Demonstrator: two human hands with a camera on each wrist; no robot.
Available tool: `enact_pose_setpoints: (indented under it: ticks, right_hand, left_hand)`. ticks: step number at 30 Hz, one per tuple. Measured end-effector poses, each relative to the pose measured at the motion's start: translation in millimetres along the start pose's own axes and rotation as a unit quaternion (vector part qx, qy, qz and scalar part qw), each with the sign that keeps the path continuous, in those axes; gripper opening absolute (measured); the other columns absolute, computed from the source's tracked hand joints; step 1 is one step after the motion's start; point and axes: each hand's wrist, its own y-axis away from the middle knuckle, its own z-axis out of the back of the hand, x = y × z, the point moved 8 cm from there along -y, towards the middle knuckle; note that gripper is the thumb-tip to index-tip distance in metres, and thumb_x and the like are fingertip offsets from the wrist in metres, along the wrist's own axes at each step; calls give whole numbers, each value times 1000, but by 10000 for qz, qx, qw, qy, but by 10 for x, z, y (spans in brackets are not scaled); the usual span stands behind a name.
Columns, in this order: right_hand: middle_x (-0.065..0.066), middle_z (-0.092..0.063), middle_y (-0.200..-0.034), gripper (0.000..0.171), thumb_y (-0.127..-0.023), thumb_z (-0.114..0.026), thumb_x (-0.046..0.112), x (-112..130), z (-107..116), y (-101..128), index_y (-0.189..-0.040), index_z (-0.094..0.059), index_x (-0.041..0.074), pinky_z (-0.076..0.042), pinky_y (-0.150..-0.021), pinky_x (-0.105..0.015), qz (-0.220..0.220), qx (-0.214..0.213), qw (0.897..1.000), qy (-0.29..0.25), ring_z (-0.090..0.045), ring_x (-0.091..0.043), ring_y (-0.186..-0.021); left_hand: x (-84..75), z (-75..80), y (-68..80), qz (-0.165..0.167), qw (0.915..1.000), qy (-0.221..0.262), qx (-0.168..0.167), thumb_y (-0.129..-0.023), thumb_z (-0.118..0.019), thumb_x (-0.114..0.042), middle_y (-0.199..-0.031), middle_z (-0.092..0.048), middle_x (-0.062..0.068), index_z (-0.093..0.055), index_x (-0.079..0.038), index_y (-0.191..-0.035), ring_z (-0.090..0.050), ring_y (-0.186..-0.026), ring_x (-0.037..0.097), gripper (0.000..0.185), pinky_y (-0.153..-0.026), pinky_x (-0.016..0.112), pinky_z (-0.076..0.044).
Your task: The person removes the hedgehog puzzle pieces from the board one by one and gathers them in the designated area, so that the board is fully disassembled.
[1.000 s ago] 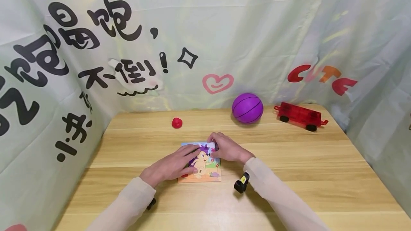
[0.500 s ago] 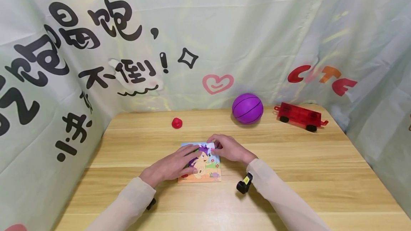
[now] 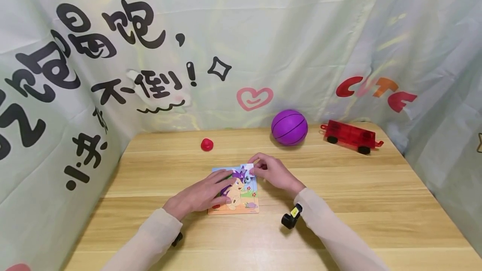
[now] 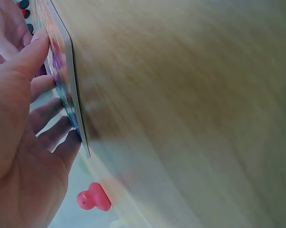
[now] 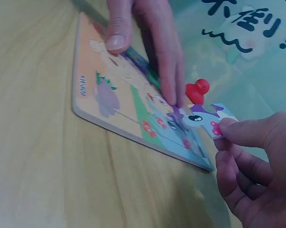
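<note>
A flat jigsaw board [image 3: 233, 211] with a purple-haired cartoon hedgehog lies on the wooden table. My left hand [image 3: 203, 190] rests on its left half, fingers stretched over the picture and covering part of it. Between thumb and fingers, my right hand [image 3: 276, 172] pinches a jigsaw piece [image 5: 202, 116] by its edge. Printed on that piece are an eye, some purple and a pink flower. It is tilted above the board's upper right corner, where the bare recess partly shows in the right wrist view. In the left wrist view, the left fingertips [image 4: 75, 137] touch the board's surface.
Behind the board sits a small red rubber duck [image 3: 206, 144]. A purple ball [image 3: 289, 127] and a red toy wagon [image 3: 351, 136] with black wheels stand along the table's back edge. Printed cloth [image 3: 312, 45] hangs behind and at both sides.
My right hand has lifted the jigsaw piece from the board's upper right corner and drawn slightly right. The left hand stays in place on the board.
</note>
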Motion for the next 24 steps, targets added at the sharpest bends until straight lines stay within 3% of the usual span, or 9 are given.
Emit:
enact_pose_setpoints:
  ticks: [6, 17, 24]
  right_hand:
    - [-7, -76, -103, 24, -106, -73, 16, -80, 185, 155, -129, -72, 12, -60, -74, -33, -205, -82, 9997, -69, -69, -24, -92]
    - [-8, -77, -103, 25, -106, -74, 20, -363, 722, 434, -130, -71, 10, -57, -75, -29, -502, -381, 9977, 250, -69, -21, -91]
    - [-10, -79, -102, 29, -106, -73, 19, -424, 1051, 593, -132, -70, 6, -53, -77, -25, -517, -575, 9962, 407, -70, -19, -91]
  left_hand:
    - [5, -12, 6, 9, 10000, -27, 5, -110, -62, -46, -179, -33, 11, -43, -16, -169, -27, -167, 38, 68, -131, 56, -36]
    - [10, -4, 21, -32, 10000, -50, -39, -110, -63, -46, -179, -33, 13, -43, -15, -169, -27, -166, 39, 68, -131, 55, -36]
    - [3, -5, 18, 5, 10000, 16, -14, -111, -63, -45, -179, -32, 11, -42, -17, -169, -27, -167, 37, 68, -131, 54, -36]
